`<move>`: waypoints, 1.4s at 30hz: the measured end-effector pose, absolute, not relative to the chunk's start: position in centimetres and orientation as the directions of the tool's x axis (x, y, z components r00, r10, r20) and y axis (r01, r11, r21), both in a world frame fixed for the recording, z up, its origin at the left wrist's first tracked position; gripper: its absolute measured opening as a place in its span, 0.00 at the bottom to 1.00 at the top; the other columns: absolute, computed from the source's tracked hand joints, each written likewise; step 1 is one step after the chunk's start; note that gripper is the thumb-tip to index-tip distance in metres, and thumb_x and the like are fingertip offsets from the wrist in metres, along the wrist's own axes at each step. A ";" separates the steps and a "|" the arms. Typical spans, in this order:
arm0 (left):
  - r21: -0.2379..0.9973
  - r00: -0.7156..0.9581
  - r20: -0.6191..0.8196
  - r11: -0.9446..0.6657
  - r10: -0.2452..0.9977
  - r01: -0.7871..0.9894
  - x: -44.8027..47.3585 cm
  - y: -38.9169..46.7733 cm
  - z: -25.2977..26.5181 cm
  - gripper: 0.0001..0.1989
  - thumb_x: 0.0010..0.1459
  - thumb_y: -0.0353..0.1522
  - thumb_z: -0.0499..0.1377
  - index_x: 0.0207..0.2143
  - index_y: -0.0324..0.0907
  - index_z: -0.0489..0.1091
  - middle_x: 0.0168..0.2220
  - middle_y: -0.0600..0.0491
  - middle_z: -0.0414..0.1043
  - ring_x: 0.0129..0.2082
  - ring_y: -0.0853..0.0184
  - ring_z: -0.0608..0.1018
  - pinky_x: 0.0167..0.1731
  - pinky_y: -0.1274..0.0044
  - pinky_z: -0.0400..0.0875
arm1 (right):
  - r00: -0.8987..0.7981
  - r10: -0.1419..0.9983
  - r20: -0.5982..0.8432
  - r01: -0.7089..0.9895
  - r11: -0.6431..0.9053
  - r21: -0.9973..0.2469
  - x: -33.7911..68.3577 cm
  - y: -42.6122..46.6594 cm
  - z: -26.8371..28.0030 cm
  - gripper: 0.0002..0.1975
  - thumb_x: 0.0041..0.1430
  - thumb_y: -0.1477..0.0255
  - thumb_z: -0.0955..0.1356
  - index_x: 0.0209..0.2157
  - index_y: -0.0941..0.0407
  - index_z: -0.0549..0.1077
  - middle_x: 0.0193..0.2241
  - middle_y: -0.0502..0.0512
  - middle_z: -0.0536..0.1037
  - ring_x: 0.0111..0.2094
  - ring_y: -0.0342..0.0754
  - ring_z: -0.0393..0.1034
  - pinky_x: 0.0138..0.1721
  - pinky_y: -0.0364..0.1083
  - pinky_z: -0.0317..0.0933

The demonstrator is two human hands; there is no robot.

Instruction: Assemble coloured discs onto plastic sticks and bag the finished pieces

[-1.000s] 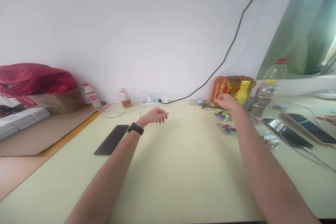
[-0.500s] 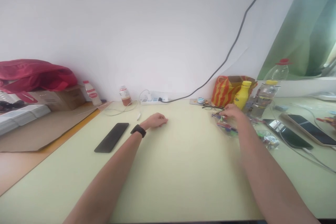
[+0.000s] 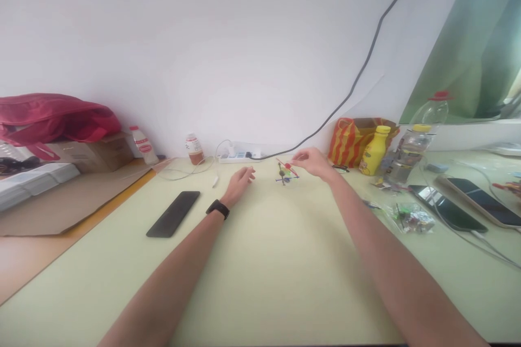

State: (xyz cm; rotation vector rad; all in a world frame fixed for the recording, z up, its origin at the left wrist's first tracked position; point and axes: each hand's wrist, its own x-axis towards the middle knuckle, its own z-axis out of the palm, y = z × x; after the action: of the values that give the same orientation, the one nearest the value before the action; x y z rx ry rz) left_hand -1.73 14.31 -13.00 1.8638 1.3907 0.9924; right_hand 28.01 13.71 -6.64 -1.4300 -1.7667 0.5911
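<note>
My right hand [image 3: 312,162] is over the far middle of the table, its thumb and fingers pinched together at the edge of a small bunch of thin coloured plastic pieces [image 3: 287,172]. Red, green, blue and dark parts show in the bunch; a clear bag around it is too faint to make out. To the left of it, my left hand [image 3: 239,183] rests with its fingers slightly apart and nothing in them, a black watch [image 3: 218,208] on the wrist. A black phone [image 3: 173,214] lies left of that wrist.
Beyond my right arm are a clear bag of small coloured parts [image 3: 413,218], two more phones with cables, a yellow bottle [image 3: 375,150], clear bottles and a striped bag [image 3: 344,141]. A power strip [image 3: 239,157] lies by the wall. A cardboard box [image 3: 97,153] stands at left.
My right hand has moved left from beside the yellow bottle, bringing the coloured pieces to the middle. My left hand has turned and its fingers have loosened.
</note>
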 end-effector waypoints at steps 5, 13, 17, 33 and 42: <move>0.858 0.250 0.191 -0.285 0.949 0.427 -1.5 14.3 -12.8 0.38 0.69 0.58 0.40 0.60 0.42 0.70 0.59 0.42 0.74 0.54 0.55 0.75 0.50 0.69 0.69 | -0.209 0.797 0.566 0.487 0.587 -0.647 26.1 12.4 -4.3 0.12 0.59 0.60 0.74 0.34 0.55 0.83 0.40 0.56 0.82 0.38 0.48 0.71 0.41 0.46 0.63; 0.912 0.304 0.093 -0.204 0.948 0.355 -1.5 14.6 -12.9 0.44 0.67 0.59 0.32 0.55 0.43 0.76 0.54 0.44 0.80 0.57 0.50 0.75 0.60 0.59 0.60 | -0.242 0.728 0.641 0.468 0.667 -0.581 25.2 11.5 -3.2 0.09 0.60 0.64 0.74 0.33 0.54 0.84 0.36 0.54 0.81 0.29 0.44 0.65 0.32 0.45 0.59; 0.922 0.308 0.085 -0.192 0.948 0.335 -1.6 14.9 -13.1 0.43 0.67 0.60 0.32 0.53 0.43 0.77 0.52 0.45 0.81 0.57 0.50 0.76 0.59 0.60 0.59 | -0.247 0.715 0.654 0.471 0.678 -0.564 25.0 10.9 -2.6 0.10 0.61 0.63 0.73 0.33 0.55 0.83 0.37 0.55 0.81 0.29 0.44 0.65 0.32 0.45 0.61; 0.896 0.265 0.188 -0.275 0.946 0.349 -1.8 16.0 -14.3 0.27 0.62 0.54 0.58 0.41 0.41 0.81 0.45 0.45 0.83 0.50 0.54 0.80 0.58 0.64 0.68 | 0.080 0.975 0.205 0.349 0.165 -0.922 29.4 15.5 -7.9 0.03 0.53 0.76 0.68 0.30 0.58 0.75 0.28 0.56 0.79 0.23 0.43 0.71 0.23 0.40 0.63; 0.852 0.165 0.207 -0.261 0.964 0.454 -2.4 16.7 -15.0 0.25 0.62 0.52 0.59 0.48 0.43 0.77 0.48 0.45 0.80 0.48 0.56 0.80 0.51 0.67 0.73 | 0.157 0.967 0.201 0.505 0.096 -0.858 30.0 16.7 -13.0 0.16 0.56 0.65 0.72 0.46 0.57 0.78 0.47 0.62 0.80 0.43 0.54 0.76 0.46 0.51 0.71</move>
State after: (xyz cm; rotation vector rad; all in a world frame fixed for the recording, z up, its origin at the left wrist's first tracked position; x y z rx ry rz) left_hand -2.37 16.73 -14.99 1.8102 1.3458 1.0278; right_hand 30.04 16.70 -12.99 -1.5376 -1.4752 0.6491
